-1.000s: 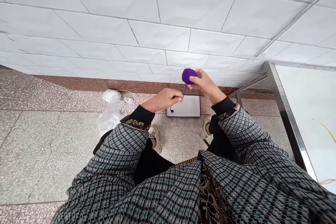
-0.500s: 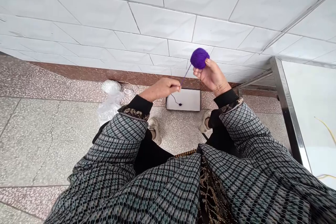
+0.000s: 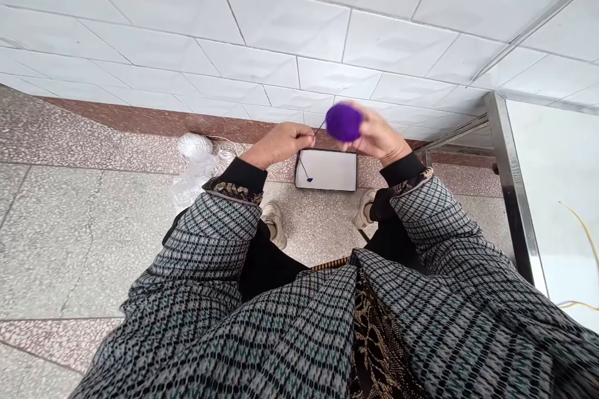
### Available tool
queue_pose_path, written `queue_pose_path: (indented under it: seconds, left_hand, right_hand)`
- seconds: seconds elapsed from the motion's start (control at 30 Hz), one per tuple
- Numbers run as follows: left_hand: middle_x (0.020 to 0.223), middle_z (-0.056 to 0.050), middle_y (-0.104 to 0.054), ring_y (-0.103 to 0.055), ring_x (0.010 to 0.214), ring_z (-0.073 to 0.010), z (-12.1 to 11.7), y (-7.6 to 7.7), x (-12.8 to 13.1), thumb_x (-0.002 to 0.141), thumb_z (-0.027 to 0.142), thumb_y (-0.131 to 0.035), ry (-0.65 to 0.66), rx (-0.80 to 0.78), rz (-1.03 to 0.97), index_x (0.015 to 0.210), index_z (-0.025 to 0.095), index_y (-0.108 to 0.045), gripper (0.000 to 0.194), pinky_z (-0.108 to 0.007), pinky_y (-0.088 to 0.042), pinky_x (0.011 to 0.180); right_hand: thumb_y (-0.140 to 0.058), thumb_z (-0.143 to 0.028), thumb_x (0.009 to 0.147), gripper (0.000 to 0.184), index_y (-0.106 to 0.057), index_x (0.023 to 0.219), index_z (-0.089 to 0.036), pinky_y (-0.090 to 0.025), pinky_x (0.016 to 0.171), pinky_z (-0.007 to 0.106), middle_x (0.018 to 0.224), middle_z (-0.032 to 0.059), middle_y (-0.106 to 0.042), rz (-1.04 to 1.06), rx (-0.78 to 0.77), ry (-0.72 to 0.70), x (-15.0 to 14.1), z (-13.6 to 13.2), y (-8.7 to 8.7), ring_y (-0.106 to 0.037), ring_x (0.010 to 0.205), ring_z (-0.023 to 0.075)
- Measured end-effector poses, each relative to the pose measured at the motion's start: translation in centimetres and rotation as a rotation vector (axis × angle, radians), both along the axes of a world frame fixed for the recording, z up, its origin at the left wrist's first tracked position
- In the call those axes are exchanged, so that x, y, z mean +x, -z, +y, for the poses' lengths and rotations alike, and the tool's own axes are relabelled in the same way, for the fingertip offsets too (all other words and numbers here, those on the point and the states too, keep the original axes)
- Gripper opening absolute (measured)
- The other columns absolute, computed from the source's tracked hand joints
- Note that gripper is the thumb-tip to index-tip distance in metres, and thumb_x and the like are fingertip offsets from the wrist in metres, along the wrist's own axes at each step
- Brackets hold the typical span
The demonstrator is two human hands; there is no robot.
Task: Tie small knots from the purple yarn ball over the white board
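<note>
The right hand [image 3: 377,135] grips a purple yarn ball [image 3: 343,122] (blurred), the left hand [image 3: 283,143] pinching its strand [image 3: 320,127].

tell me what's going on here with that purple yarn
A person's right hand holds a purple ball of yarn, while the left hand pinches the strand running from it. A shallow box sits on the floor below, and a white ball of yarn lies off to the left.
</note>
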State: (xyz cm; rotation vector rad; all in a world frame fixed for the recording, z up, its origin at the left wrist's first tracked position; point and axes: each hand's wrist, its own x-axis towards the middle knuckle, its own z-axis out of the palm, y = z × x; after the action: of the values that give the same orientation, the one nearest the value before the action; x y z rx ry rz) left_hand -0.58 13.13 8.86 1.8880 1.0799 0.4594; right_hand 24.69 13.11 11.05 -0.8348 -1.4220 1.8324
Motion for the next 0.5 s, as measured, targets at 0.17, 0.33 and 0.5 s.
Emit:
queue_pose_path:
  seconds: [0.17,0.33,0.5]
  left_hand:
    - [0.076,-0.001,-0.068,-0.06,0.074,-0.0153,-0.9,-0.6,1.3,0.089,0.036,-0.058,0.339,-0.076,0.013,0.078,0.018,-0.071,0.025,-0.028,-0.044,0.076]
    - [0.081,-0.003,-0.073,-0.064,0.078,-0.016,-0.8,-1.3,0.6,0.09,0.037,-0.061,0.274,-0.034,-0.059,0.082,0.018,-0.076,0.025,-0.029,-0.048,0.08]
    - [0.082,-0.004,-0.075,-0.065,0.079,-0.0154,-0.3,-1.0,-0.3,0.088,0.033,-0.063,0.126,-0.015,-0.093,0.084,0.017,-0.078,0.022,-0.03,-0.051,0.082]
  right_hand:
    - [-0.083,-0.051,0.083,0.05,-0.049,0.108,-0.024,-0.057,0.066,0.023,0.094,-0.0007,-0.062,-0.093,-0.044,0.446,-0.3,1.5,1.3,-0.065,0.075,0.0102]
    - [-0.082,-0.015,0.074,0.048,-0.044,0.101,-0.024,-0.047,0.051,0.022,0.087,-0.0041,-0.06,-0.563,-0.007,0.287,-1.6,0.8,2.5,-0.056,0.058,0.0084]
    - [-0.08,-0.014,0.076,0.041,-0.051,0.104,-0.022,-0.047,0.057,0.027,0.08,-0.0025,-0.063,-0.677,0.042,-0.113,-1.3,-0.1,1.7,-0.057,0.065,0.0134]
